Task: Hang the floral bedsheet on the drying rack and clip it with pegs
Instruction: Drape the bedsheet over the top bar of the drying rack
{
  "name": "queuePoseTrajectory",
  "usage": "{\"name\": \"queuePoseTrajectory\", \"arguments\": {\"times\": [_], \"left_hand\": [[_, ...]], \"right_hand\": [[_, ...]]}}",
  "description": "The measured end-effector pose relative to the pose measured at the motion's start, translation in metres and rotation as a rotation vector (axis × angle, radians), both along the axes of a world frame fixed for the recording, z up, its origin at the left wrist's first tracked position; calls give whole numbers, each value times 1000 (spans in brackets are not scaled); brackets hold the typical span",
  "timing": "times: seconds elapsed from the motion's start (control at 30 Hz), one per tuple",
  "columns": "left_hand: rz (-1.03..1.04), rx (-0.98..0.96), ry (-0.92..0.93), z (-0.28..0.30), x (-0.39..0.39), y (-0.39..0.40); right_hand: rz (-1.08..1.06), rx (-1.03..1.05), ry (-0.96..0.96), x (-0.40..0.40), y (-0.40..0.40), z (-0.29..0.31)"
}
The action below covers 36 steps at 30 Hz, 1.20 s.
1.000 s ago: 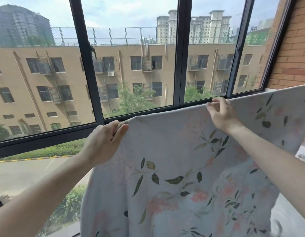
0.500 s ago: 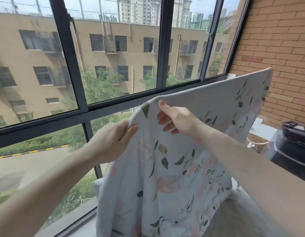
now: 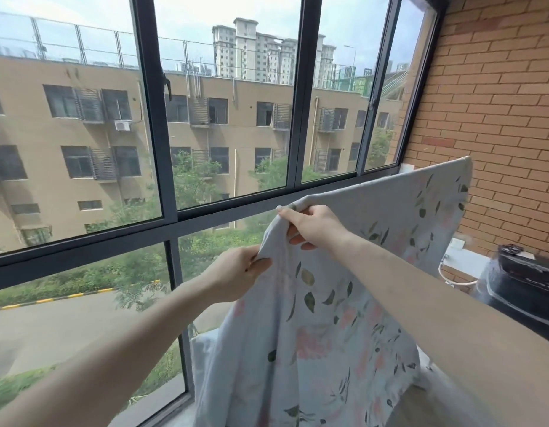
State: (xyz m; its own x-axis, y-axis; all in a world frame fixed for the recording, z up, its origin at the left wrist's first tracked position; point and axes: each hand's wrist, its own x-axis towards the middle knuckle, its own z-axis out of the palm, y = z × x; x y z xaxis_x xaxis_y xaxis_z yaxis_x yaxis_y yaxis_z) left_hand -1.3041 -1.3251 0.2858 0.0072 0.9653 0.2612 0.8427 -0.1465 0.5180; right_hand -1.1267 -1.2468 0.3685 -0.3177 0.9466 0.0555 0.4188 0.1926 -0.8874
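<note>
The floral bedsheet [image 3: 334,334], pale grey with green leaves and pink flowers, hangs in front of me before the window. My right hand [image 3: 313,226] grips its top edge, fingers curled over the fold. My left hand [image 3: 236,275] pinches the sheet's left edge just below and left of the right hand. The sheet's top edge runs up and right to a raised corner [image 3: 464,163] by the brick wall. No drying rack or pegs show; what carries the far corner is hidden behind the cloth.
A dark-framed window [image 3: 171,217] fills the left and middle. A brick wall [image 3: 497,118] stands at the right. A black appliance [image 3: 525,282] sits low on the right by a white ledge [image 3: 464,257].
My hands have drawn close together along the sheet's top edge; the left hand dropped lower and now pinches the side edge. The view has swung right towards the brick wall.
</note>
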Motion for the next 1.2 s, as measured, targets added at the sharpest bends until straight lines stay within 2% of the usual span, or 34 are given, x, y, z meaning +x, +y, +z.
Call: {"name": "queuePoseTrajectory", "arguments": {"times": [0.13,0.43,0.6,0.87,1.03,1.2], "left_hand": [[-7,42,-12,2,25,-6],[-106,147,-44,14,86,-26],[-178,149,-27,16,127,-43],[-360,183,-93,19,191,-55],[-506,123,-162,31,232,-59],[-728,19,-124,29,238,-49]], "right_hand": [[-87,-14,118,14,-9,2],[-233,88,168,71,-43,15],[-287,137,130,107,-66,12],[-514,218,52,155,-103,13],[-705,310,43,186,-115,17],[-889,333,-92,198,-127,13]]}}
